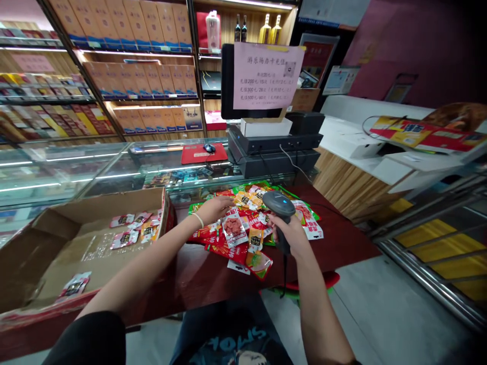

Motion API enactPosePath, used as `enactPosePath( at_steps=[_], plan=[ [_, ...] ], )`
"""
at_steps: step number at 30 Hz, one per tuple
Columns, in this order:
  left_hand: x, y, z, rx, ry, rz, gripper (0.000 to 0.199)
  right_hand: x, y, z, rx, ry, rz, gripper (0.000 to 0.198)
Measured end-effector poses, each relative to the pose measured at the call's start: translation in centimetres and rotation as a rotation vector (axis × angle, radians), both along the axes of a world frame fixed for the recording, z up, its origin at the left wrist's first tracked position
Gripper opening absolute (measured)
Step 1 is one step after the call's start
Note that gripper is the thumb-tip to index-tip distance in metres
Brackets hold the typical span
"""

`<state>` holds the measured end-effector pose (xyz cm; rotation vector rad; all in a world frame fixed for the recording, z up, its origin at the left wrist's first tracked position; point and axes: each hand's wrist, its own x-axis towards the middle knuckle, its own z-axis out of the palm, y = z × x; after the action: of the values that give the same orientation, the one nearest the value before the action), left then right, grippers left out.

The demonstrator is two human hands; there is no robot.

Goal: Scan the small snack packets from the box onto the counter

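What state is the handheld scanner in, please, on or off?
Apparently on: a blue light shows on top of the scanner, held in the right hand. Whether it is reading, I cannot tell.

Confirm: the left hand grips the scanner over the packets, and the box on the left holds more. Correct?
No: the head view shows the right hand gripping the scanner over the packets; the box on the left does hold more.
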<state>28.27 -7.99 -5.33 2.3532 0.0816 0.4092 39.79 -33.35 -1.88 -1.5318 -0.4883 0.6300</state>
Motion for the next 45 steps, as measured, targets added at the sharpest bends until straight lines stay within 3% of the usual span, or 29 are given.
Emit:
enactPosePath(
  at_steps=[9,16,19,23,26,32,36,41,45],
  plan=[
    [-4.6,2.5,3.1,0.147,-0.030,0.058,0.028,-1.6,2.0,0.9,-0.054,-0.060,0.068,0.027],
    [-15.0,6.1,5.9,0.225,0.013,0.391,0.030,-5.6,7.5,2.2,-0.038,-0.129,0.352,0.032],
    [-21.0,7.9,5.3,0.209,0.019,0.574,0.029,-8.8,10.7,2.8,-0.009,-0.166,0.471,0.028],
    [-28.9,10.3,3.5,0.179,0.072,0.820,0.029,-13.6,15.1,3.5,-0.072,-0.209,0.656,0.025],
    [-34.0,11.3,2.3,0.208,0.172,0.940,0.029,-16.9,18.1,3.3,-0.057,-0.243,0.814,0.022],
    [-40.0,11.6,0.5,0.237,0.304,1.065,0.026,-21.3,22.6,0.7,-0.078,-0.223,0.968,0.023],
    [-41.0,11.9,-1.3,0.129,0.475,1.053,0.026,-22.2,23.7,-0.5,-0.129,-0.204,0.976,0.019],
    [-41.0,12.2,-3.2,0.072,0.861,0.820,0.051,-22.0,23.9,-0.8,-0.157,-0.111,1.020,0.022],
    [-40.8,12.2,-4.0,0.106,1.012,0.668,0.067,-21.6,24.1,-1.1,-0.153,-0.083,1.067,0.023]
  ],
)
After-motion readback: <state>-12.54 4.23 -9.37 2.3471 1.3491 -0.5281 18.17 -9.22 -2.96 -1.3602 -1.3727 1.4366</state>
